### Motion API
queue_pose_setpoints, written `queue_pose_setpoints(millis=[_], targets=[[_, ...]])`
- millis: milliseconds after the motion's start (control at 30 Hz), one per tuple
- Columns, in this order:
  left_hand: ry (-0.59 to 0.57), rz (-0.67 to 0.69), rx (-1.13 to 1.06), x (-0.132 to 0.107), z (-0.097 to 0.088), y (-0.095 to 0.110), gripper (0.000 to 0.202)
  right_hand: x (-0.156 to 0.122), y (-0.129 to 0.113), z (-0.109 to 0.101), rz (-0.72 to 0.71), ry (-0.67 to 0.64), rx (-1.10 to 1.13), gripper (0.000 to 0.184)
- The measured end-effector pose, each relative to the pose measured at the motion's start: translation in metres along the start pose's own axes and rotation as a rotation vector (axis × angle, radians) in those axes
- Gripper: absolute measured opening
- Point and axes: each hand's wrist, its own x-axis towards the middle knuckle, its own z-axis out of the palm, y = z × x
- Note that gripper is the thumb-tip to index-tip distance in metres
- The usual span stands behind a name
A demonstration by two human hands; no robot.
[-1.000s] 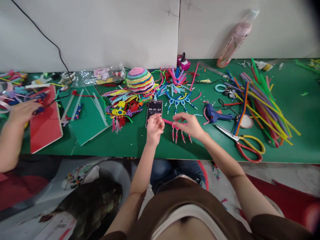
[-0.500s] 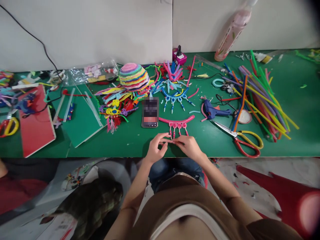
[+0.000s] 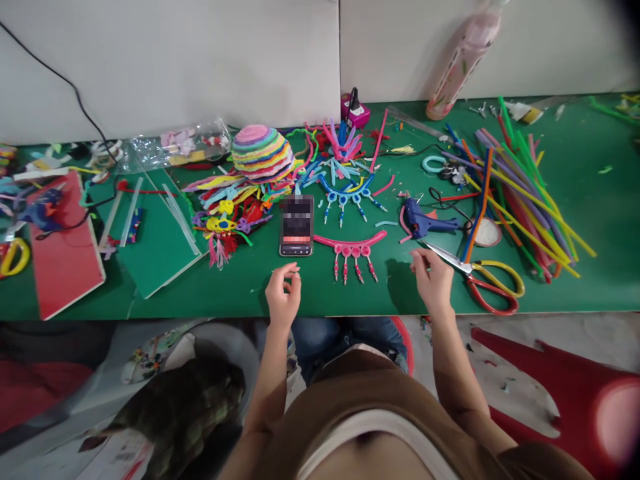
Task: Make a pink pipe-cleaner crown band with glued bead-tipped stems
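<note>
My left hand (image 3: 283,292) hovers over the front edge of the green table (image 3: 350,293), just below a phone (image 3: 297,225). Its fingers are curled, thumb against forefinger; whether anything is pinched there I cannot make out. My right hand (image 3: 431,279) is to the right, fingers loosely apart and holding nothing, its tips close to the blade tip of the red-and-yellow scissors (image 3: 483,280). Between my hands lies a pink pipe-cleaner arc with beaded dangles (image 3: 353,247), touched by neither hand.
A blue glue gun (image 3: 425,223) lies above my right hand. Long coloured pipe cleaners (image 3: 520,193) fan out at right. A striped knitted cap (image 3: 262,153), pipe-cleaner ornaments (image 3: 230,223), green boards (image 3: 155,240), a red board (image 3: 65,250) and a pink bottle (image 3: 460,57) also stand here.
My hands let go of the pink arc, drew back to the table edge together, then parted: the left stayed near the phone, the right moved toward the scissors. A co-worker's arm at left has gone.
</note>
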Motion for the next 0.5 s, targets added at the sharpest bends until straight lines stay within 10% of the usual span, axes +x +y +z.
queue_pose_setpoints(millis=[233, 500], targets=[[-0.165, 0.144, 0.139, 0.000, 0.029, 0.029, 0.018, 0.011, -0.018, 0.010, -0.232, 0.059, -0.046, 0.032], [-0.292, 0.268, 0.393, 0.003, 0.049, 0.039, 0.018, -0.012, -0.045, 0.049, -0.572, -0.409, -0.105, 0.023]])
